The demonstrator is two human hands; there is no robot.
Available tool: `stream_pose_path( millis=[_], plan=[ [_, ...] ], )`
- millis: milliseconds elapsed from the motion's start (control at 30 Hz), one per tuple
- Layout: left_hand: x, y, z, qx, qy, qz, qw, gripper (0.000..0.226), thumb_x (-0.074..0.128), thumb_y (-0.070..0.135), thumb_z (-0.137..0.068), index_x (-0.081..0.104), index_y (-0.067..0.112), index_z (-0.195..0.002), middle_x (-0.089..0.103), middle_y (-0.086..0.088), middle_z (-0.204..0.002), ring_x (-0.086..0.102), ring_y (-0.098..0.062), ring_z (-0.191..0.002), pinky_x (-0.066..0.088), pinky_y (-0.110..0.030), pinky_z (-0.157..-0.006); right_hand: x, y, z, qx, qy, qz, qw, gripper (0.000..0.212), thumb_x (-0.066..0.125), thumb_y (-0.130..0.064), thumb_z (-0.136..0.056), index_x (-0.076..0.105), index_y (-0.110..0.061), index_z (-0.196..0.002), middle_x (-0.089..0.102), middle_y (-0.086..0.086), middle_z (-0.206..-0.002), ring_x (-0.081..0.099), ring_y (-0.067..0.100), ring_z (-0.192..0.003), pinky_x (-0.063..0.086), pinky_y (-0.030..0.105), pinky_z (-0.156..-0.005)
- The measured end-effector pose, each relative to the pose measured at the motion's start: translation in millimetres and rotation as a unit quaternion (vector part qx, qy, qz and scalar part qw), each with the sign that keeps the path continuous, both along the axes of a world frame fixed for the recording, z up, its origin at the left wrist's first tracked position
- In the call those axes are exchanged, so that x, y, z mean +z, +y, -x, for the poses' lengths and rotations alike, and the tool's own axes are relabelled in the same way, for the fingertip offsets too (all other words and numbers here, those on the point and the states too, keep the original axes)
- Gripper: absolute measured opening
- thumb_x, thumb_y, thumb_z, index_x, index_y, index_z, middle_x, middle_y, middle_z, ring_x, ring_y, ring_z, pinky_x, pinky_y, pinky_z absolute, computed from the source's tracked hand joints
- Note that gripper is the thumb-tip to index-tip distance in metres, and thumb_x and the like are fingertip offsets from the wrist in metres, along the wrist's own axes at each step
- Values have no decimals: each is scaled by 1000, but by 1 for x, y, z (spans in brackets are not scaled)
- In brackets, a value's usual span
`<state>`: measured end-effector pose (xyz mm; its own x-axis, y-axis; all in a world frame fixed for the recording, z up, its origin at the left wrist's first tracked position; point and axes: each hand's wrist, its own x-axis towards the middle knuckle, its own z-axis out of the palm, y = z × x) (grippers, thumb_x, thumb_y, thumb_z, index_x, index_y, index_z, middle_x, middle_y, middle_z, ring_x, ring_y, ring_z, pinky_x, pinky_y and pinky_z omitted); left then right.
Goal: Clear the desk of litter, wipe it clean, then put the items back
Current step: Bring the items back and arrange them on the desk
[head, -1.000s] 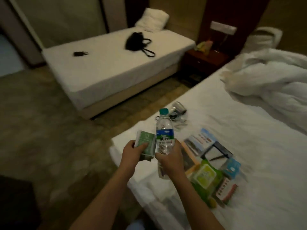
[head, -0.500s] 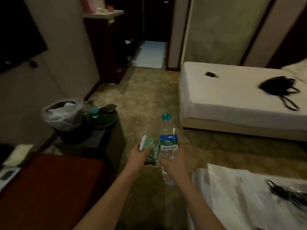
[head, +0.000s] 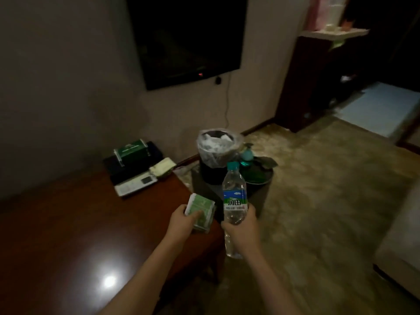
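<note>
My left hand [head: 184, 221] grips a small green packet [head: 202, 210] above the right end of the dark red wooden desk [head: 68, 235]. Just to its right, my right hand [head: 243, 228] holds a clear plastic water bottle [head: 234, 198] with a teal cap upright by its lower half, over the floor beside the desk's end. On the desk's far end lie a green box [head: 130, 151] on a black case, a pale folded cloth [head: 162, 167] and a white card [head: 134, 185].
A bin with a plastic liner [head: 218, 148] full of crumpled paper stands on a low dark stool [head: 256, 196] beyond the desk's end, next to a green tray with a small bottle. A dark TV [head: 186, 37] hangs on the wall. A bed edge [head: 400, 242] is at right.
My view has swung left from the bed with the laid-out items, past the second bed, to the desk. Both hands keep their hold on the packet and the bottle.
</note>
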<state>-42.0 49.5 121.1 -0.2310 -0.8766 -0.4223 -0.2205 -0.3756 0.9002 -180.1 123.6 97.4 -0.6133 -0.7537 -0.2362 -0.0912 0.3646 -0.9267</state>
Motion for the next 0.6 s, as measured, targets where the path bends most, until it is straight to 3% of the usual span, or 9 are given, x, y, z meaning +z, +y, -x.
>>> stream_pose_path(
  millis=[100, 267, 333, 433, 533, 600],
  plan=[
    [-6, -12, -39, 72, 1, -10, 997, 13, 58, 10, -92, 53, 11, -104, 63, -17, -105, 66, -34, -89, 57, -49, -76, 1, -30, -24, 81, -4, 4, 997, 66, 78, -7, -71, 40, -26, -122, 55, -10, -104, 56, 9, -93, 44, 27, -79],
    [-12, -38, -96, 152, -19, -24, 988, 11, 56, 7, -92, 53, 8, -103, 64, -20, -106, 65, -37, -91, 54, -54, -81, -9, -75, -76, 170, -11, -4, 985, 70, 80, -11, -68, 38, -34, -118, 57, -10, -106, 59, 8, -95, 52, 34, -85],
    [-15, -50, -115, 170, -15, -26, 985, 15, 54, 5, -93, 52, 6, -108, 62, -21, -108, 64, -37, -91, 57, -48, -73, -12, -91, -97, 191, -14, -6, 981, 68, 80, -10, -68, 39, -36, -114, 57, -9, -105, 61, 9, -95, 53, 34, -82],
    [-21, -69, -141, 181, -10, -24, 983, 18, 52, 3, -92, 49, 7, -110, 61, -18, -106, 64, -28, -81, 54, -25, -47, -14, -113, -124, 208, -5, -7, 978, 62, 80, -8, -67, 39, -42, -100, 59, -7, -102, 64, 12, -89, 57, 37, -76],
    [-24, -94, -165, 182, 5, -27, 983, 18, 51, 3, -93, 48, 8, -110, 61, -13, -99, 63, -24, -78, 51, -23, -45, -13, -138, -148, 209, 4, -17, 978, 63, 79, -6, -69, 39, -36, -107, 57, -8, -103, 61, 8, -90, 54, 27, -72],
    [-26, -113, -182, 181, 13, -32, 983, 18, 51, 4, -94, 48, 9, -111, 61, -9, -95, 63, -23, -78, 51, -24, -47, -14, -157, -163, 205, 16, -23, 978, 63, 80, -9, -67, 40, -35, -107, 58, -8, -103, 61, 8, -91, 55, 30, -76]
  ],
)
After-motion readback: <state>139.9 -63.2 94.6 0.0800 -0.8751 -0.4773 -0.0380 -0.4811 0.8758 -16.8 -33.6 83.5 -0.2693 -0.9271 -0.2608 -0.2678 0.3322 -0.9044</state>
